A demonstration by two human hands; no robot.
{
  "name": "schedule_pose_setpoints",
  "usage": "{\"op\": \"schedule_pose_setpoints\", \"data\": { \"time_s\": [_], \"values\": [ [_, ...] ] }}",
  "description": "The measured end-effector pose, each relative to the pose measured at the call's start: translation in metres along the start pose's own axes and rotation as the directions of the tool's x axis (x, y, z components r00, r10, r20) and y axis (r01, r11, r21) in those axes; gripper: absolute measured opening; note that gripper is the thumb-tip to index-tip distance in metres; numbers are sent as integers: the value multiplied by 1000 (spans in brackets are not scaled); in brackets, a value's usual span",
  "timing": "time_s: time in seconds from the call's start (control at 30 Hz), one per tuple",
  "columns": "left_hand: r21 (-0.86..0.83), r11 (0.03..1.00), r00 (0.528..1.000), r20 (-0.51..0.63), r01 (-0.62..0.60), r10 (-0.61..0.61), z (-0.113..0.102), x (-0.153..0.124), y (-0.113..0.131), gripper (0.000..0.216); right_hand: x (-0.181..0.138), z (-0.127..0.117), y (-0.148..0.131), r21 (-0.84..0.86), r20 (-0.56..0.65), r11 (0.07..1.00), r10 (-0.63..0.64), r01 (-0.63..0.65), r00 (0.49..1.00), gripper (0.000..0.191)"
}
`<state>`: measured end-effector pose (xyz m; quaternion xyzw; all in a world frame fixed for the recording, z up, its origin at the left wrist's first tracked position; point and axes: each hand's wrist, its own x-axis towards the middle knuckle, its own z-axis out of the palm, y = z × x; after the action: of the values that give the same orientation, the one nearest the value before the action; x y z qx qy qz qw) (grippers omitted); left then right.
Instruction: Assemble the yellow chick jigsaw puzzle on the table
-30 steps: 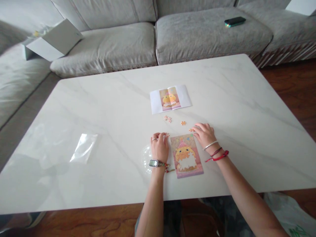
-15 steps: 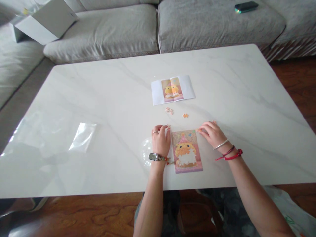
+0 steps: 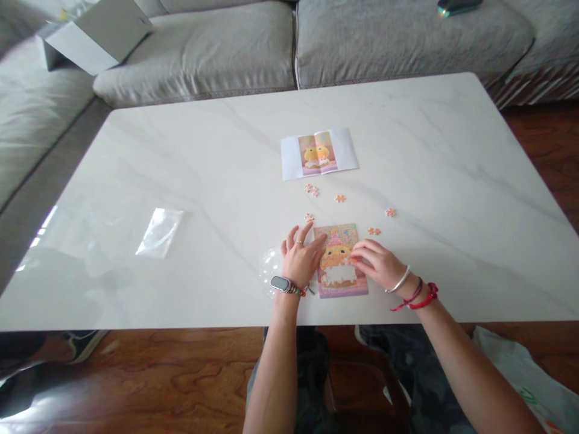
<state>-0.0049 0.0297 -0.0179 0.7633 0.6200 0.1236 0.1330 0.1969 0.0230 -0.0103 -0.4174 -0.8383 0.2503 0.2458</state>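
A jigsaw puzzle (image 3: 341, 290) of a yellow cartoon figure lies on the table in front of me, with a white unfilled patch in its lower middle. My right hand (image 3: 377, 262) is closed in a pinch over its right side, on a puzzle piece (image 3: 350, 259) mostly covered by the fingers. Over the left edge rests my left hand (image 3: 302, 256), fingers apart and thumb reaching onto the picture. Just beyond its fingertips is a loose piece (image 3: 309, 217). Other loose pieces are an orange one (image 3: 340, 198), a pair (image 3: 312, 190), and two to the right (image 3: 373, 231).
A folded reference print (image 3: 319, 154) lies beyond the pieces on the white marble-patterned table (image 3: 226, 157). A clear plastic bag (image 3: 160, 233) is at the left. Under my left wrist sits a transparent round item (image 3: 269, 271). A grey sofa (image 3: 226, 48) borders the far side.
My right hand has moved left and toward me from the puzzle's upper right corner onto the picture. My left hand has spread its fingers, its thumb now over the puzzle. The view has tilted slightly.
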Motion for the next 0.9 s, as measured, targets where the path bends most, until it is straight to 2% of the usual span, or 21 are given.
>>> {"op": "schedule_pose_setpoints", "data": {
  "time_s": [0.3, 0.47, 0.63, 0.9],
  "values": [
    [16, 996, 996, 19, 85, -85, -3, -16, 3, 34, 3, 30, -23, -106, -3, 993, -49, 48, 999, 12],
    [17, 999, 998, 63, 27, -28, -9, -16, -3, 33, 8, 35, -23, -116, -11, 991, -62, 60, 998, 14],
    [-7, 999, 995, 87, -40, 40, -13, -16, -8, 33, 9, 38, -20, -172, 40, 979, -102, 107, 994, 15],
    [-37, 998, 990, 131, -56, 60, -15, -14, -8, 43, 8, 37, -24, -282, 61, 949, -127, 139, 990, 17]
  ]
}}
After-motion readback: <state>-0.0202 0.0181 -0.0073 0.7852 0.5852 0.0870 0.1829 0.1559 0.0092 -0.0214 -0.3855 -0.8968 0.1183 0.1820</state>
